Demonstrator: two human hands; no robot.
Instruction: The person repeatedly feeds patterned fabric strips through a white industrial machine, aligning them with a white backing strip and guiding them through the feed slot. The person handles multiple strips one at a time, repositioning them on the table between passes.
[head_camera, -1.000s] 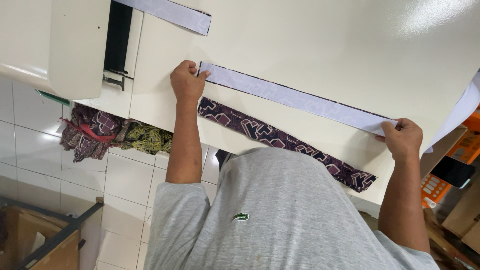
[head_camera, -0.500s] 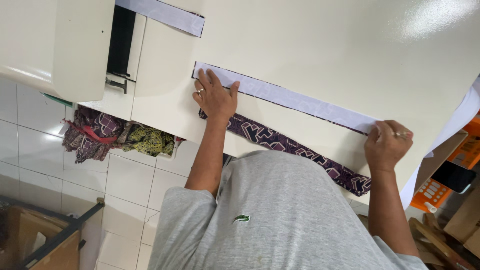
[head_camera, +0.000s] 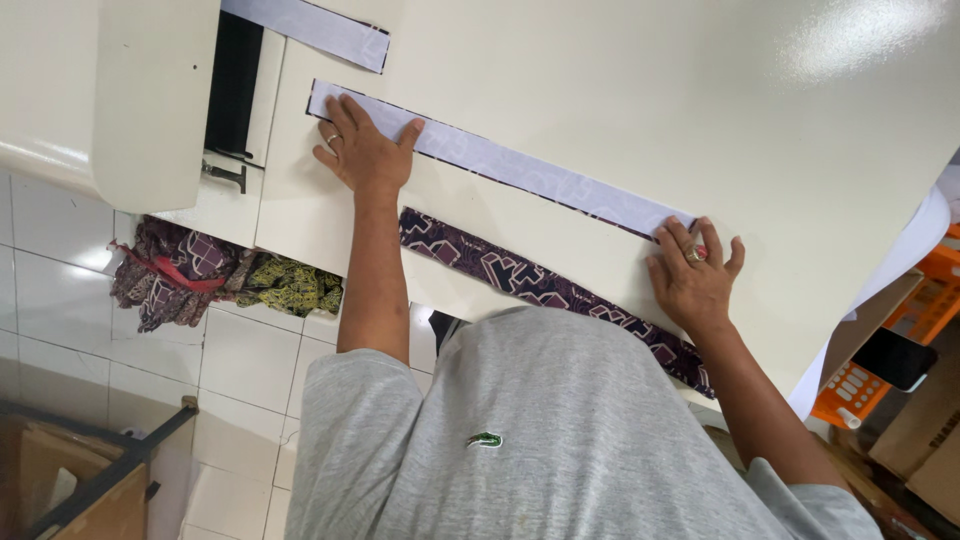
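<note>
The left hand (head_camera: 362, 150) lies flat with fingers spread wide on the upper end of the long white strip (head_camera: 520, 170), which runs from ten o'clock down to four o'clock across the cream table (head_camera: 620, 80). At the strip's four o'clock end, the right hand (head_camera: 695, 275) presses down, fingers also spread and gripping nothing. To smooth it well, I judge both palms should press evenly, keeping it parallel to the patterned purple band (head_camera: 540, 285) at six o'clock.

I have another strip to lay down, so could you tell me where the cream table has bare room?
The cream table is bare beyond the long white strip, toward its far edge. Crowded: the left hand and right hand press that strip, and the patterned purple fabric band lines the near edge.
</note>
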